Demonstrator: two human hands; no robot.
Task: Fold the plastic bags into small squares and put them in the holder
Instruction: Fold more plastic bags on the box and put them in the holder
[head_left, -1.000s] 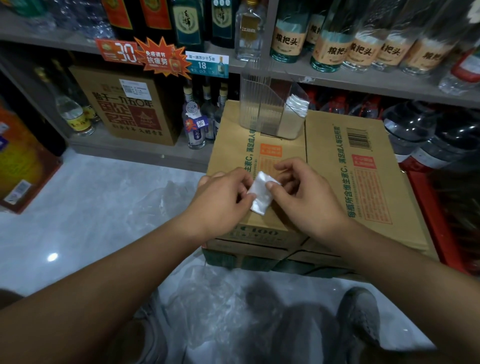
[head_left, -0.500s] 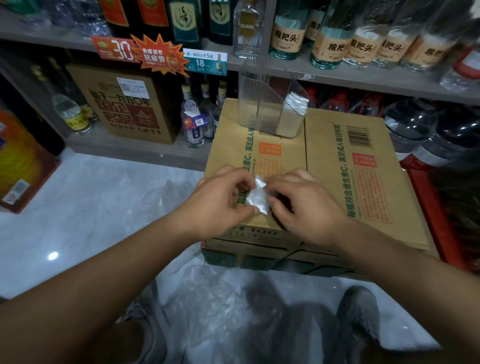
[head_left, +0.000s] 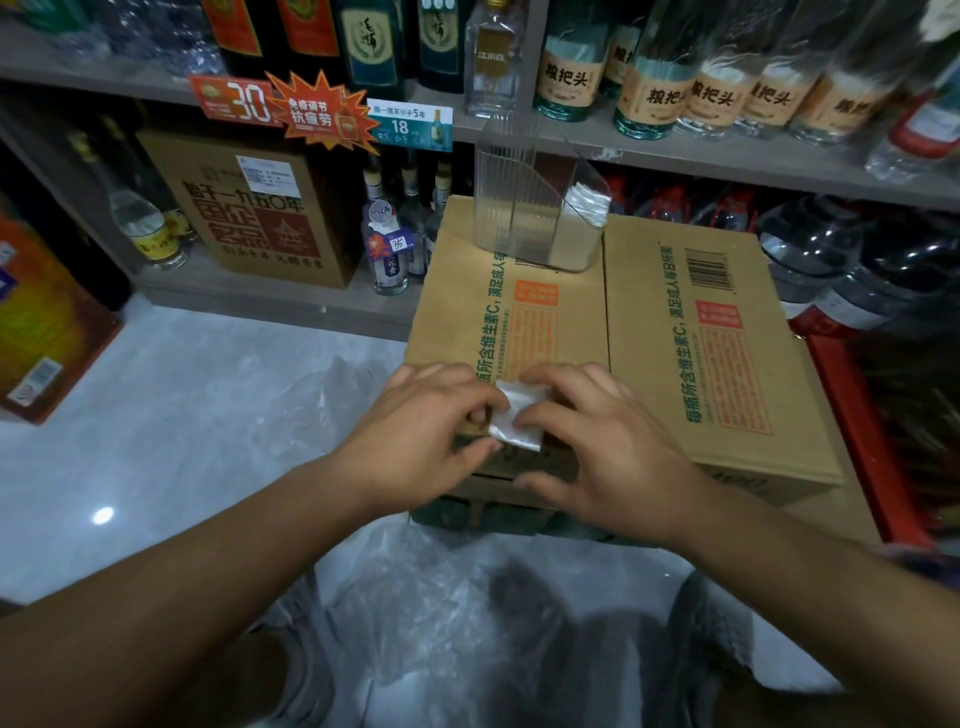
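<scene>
Folded bag (head_left: 519, 415) sits between both hands, on the near edge of the box (head_left: 649, 291). Left hand (head_left: 431, 436) pinches its left edge with thumb and forefinger. Right hand (head_left: 602, 452) presses fingertips on its right side, thumb off it. Looks like the final crease. Flatten hard against the box, push air toward the open side and square the edges before letting go, or it'll likely spring open. Holder (head_left: 540, 228) is straight ahead of the hands, with squares (head_left: 587, 205) already in its right slot. Loose bags (head_left: 415, 597) lie on the floor below the wrists.
</scene>
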